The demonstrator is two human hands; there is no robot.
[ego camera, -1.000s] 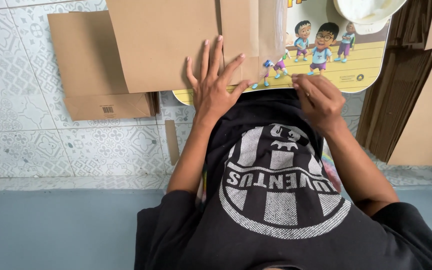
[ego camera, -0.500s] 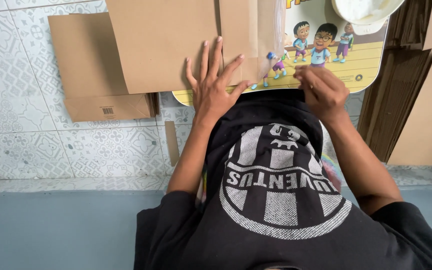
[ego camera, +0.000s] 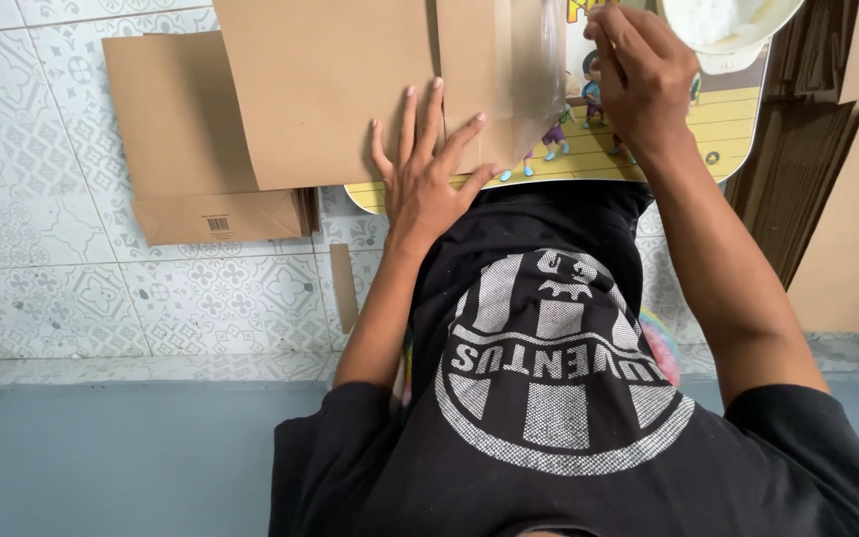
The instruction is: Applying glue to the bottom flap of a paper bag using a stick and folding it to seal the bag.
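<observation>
Two hands working over a low yellow picture-printed bench (ego camera: 738, 124). Spreading the left hand (ego camera: 425, 184) open and flat, palm down, fingers splayed across the near edge of the brown card panels (ego camera: 320, 89). Curling the right hand (ego camera: 643, 80) closed, apparently pinching the far end of a clear film (ego camera: 534, 89), which is lying between the hands, over the narrower panel and onto the bench print.

Judging from the pose, laying that film down along the card. Doing it well probably means:
- pressing firmly with the left palm, so that the panels are not sliding;
- holding the film taut and low with the right fingertips;
- easing it down from the left hand's side outward, avoiding trapped bubbles and creases.

Counting:
- two brown panels side by side under the left fingers;
- one clear film;
- one white bowl (ego camera: 723, 25) just beyond the right hand;
- one folded brown piece (ego camera: 181, 129) well left of the left hand, on the tiled floor (ego camera: 72, 288);
- one small card strip (ego camera: 343, 283) beside the left forearm;
- one dark stack of sheets (ego camera: 797, 169) right of the right arm, too dense for counting;
- two loose tan sheets (ego camera: 857, 239) past that stack.
</observation>
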